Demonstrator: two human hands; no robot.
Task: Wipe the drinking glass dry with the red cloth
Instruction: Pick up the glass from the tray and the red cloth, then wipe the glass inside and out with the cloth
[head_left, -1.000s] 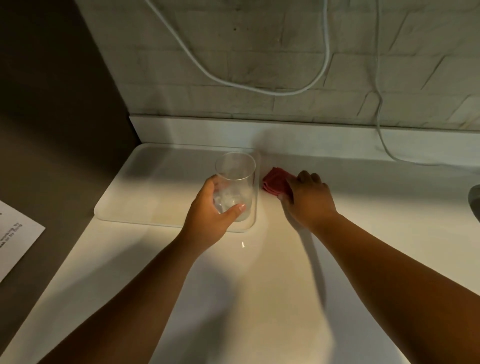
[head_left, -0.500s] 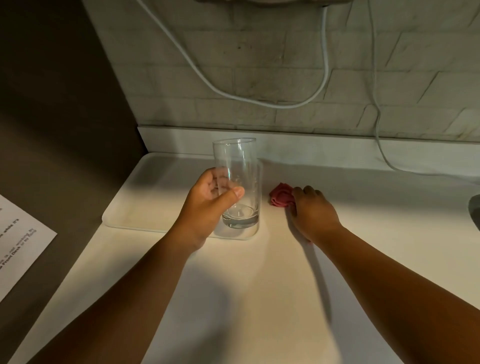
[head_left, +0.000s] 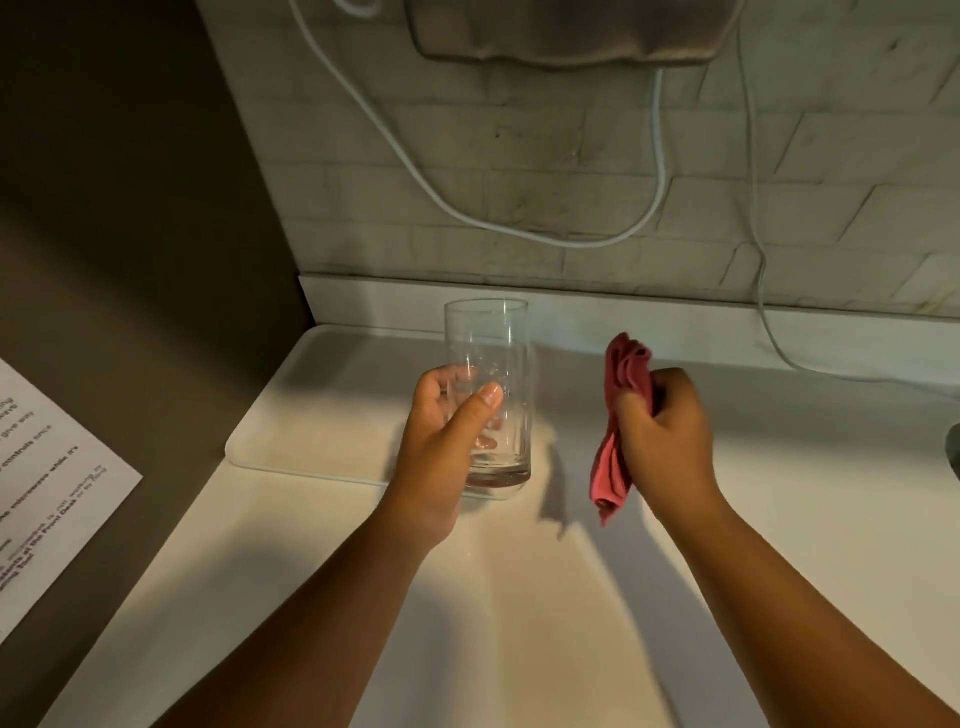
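While the left hand (head_left: 441, 441) fingers wrap the upright drinking glass (head_left: 488, 389), right hand (head_left: 665, 431) fingers clench the red cloth (head_left: 623, 415).

Left hand (head_left: 447, 441) curls in an upright grip, thumb forward; right hand (head_left: 662, 441) is fisted, both forearms extended.

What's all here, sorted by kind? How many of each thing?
Drinking glass: 1, held in the left hand
Red cloth: 1, gripped in the right hand
White tray: 1
Printed paper: 1
White cables on the wall: 2
Total: 6 things
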